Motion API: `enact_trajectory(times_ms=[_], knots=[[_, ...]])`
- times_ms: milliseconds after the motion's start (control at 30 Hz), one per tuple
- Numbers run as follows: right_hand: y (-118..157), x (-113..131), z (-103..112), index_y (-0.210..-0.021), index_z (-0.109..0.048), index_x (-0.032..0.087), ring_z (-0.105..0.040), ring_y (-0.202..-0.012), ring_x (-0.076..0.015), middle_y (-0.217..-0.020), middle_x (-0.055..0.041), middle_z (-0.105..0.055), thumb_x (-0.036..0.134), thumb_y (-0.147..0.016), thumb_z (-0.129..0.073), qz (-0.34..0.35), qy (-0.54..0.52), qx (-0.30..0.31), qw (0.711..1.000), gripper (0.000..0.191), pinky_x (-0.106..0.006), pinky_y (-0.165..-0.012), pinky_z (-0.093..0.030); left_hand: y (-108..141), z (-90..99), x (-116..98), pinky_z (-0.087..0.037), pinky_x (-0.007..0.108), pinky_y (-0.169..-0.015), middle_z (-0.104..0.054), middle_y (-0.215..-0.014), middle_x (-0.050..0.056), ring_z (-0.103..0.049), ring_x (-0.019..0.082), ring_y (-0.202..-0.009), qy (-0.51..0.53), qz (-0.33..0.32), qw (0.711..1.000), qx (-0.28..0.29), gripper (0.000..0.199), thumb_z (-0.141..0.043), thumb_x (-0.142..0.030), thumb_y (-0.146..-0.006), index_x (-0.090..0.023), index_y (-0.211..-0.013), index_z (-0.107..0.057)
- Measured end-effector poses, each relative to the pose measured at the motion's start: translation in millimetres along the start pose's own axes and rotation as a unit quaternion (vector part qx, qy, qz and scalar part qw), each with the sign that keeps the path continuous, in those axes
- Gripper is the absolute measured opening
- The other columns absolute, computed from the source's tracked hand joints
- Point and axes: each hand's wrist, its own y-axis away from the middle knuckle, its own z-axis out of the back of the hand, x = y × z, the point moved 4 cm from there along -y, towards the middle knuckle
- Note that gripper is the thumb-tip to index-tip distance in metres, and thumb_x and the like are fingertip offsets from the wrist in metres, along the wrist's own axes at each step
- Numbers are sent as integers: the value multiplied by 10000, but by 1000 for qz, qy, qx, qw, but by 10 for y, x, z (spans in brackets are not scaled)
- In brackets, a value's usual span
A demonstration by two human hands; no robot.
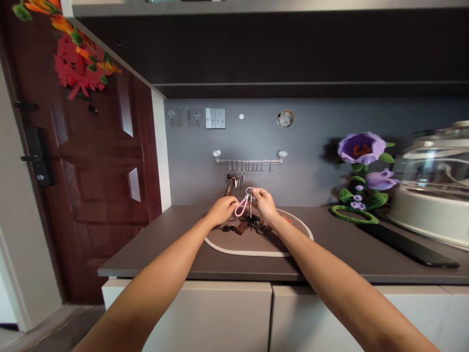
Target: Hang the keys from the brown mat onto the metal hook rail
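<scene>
My right hand (264, 201) pinches a metal key ring (249, 191) in front of the wall. A key (250, 208) hangs down from the ring, and a pink braided strap (241, 207) slants from it toward the left. My left hand (223, 210) is closed at the left edge of that strap, with its fingertips curled against it. Below both hands, several dark keys (252, 222) and a brown key fob (241, 228) lie in a pile on a rounded mat (234, 244) with a pale rim.
Above the hands, a hook rail (252, 161) on the wall carries several keys (236, 181) at its left. On the counter's right stand purple felt flowers (362, 149) and a clear-topped appliance (436, 195), with a black phone-like slab (406, 244) in front. A shelf (278, 49) overhangs everything.
</scene>
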Motion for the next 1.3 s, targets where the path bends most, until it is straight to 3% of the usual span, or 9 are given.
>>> enact_trajectory(times_ms=[333, 567, 1033, 1300], knots=[[-426, 176, -29, -707, -495, 180, -536, -541, -99, -599, 12, -526, 259, -763, -477, -21, -27, -66, 997, 98, -265, -580, -520, -12, 15, 120, -355, 260, -667, -609, -801, 61, -526, 175, -746, -64, -16, 997, -42, 239, -380, -274, -820, -184, -780, -598], [-708, 335, -180, -631, -459, 176, -478, -488, -71, -583, 19, -500, 215, -774, -459, -8, -21, -125, 992, 148, -222, -505, -497, -23, 4, 167, -362, 260, -663, -619, -798, 72, -538, 178, -737, -88, -15, 995, -35, 242, -389, -276, -819, -176, -784, -607], [-1033, 224, -207, -591, -437, 158, -463, -460, -63, -538, 31, -445, 191, -781, -458, -15, 32, -214, 976, 194, -198, -441, -486, -29, 37, 153, -380, 249, -676, -630, -823, 54, -554, 160, -762, -139, -12, 990, -30, 251, -375, -272, -836, -174, -804, -604], [-1023, 182, -232, -625, -441, 163, -487, -481, -66, -540, 35, -436, 176, -789, -461, -31, 18, -204, 978, 166, -204, -468, -510, -52, 48, 190, -364, 241, -637, -629, -765, 51, -538, 148, -699, -112, -6, 993, -38, 253, -391, -272, -822, -156, -775, -611]])
